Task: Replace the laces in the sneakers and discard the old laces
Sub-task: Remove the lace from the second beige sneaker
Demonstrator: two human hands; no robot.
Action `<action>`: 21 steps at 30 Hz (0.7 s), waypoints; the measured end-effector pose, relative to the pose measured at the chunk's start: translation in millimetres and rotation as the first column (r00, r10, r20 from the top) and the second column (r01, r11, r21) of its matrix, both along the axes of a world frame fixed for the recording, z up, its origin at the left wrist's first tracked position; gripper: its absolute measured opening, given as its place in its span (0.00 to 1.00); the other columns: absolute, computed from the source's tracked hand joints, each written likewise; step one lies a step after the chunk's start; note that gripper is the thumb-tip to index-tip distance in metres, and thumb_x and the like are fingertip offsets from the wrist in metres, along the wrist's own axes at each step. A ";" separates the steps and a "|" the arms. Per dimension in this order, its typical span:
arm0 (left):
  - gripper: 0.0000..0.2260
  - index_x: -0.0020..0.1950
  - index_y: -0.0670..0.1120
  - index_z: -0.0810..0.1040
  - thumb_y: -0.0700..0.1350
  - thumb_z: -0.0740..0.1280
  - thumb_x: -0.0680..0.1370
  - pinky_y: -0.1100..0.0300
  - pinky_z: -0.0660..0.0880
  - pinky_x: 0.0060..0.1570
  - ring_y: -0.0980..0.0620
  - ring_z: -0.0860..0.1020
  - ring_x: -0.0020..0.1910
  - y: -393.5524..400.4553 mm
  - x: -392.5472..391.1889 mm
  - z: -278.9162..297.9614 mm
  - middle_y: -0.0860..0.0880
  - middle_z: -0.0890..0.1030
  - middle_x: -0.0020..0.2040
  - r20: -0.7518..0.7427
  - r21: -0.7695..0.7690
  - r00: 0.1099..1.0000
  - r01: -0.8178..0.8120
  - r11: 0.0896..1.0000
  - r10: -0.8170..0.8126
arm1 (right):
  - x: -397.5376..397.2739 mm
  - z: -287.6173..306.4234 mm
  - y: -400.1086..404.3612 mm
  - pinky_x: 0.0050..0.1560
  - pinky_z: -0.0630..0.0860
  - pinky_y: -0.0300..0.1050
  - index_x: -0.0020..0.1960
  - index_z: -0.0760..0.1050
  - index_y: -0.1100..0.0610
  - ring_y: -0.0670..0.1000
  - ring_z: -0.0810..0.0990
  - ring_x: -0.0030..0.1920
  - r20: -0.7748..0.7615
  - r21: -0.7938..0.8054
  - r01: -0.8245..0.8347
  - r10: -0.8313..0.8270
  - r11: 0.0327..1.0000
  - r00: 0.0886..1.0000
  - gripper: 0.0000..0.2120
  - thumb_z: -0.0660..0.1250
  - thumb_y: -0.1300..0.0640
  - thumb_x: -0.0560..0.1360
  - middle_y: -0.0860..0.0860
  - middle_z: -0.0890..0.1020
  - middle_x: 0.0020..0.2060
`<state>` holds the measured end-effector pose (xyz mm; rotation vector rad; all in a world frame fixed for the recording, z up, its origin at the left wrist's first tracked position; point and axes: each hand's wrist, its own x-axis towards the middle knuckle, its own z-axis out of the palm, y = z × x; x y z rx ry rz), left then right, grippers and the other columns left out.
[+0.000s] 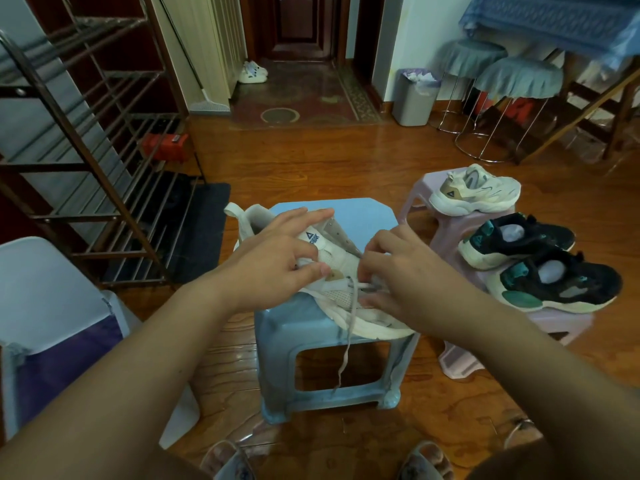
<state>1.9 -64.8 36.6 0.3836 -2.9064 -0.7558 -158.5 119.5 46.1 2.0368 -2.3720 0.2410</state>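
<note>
Still early on, I'd say. The white mesh sneaker [332, 271] sits on the pale blue plastic stool [322, 344], left hand [273, 261] gripping its tongue area, right hand [398, 275] pinching the grey-white lace [346, 344] near the lower eyelets, 1 end dangling. 3 more sneakers wait on the pink plastic stool [450, 230]. Grey bin [414, 98] sits well apart.
</note>
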 end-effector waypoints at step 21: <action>0.15 0.45 0.54 0.85 0.60 0.64 0.81 0.54 0.50 0.76 0.59 0.45 0.82 2.3 -7.0 -4.2 0.63 0.52 0.82 -0.005 -0.067 0.997 -0.076 0.995 0.076 | -11.2 -3.6 -7.4 0.54 0.67 0.45 0.51 0.79 0.48 0.51 0.70 0.55 0.030 0.005 0.130 -0.130 0.992 0.991 0.08 0.73 0.46 0.75 0.46 0.76 0.49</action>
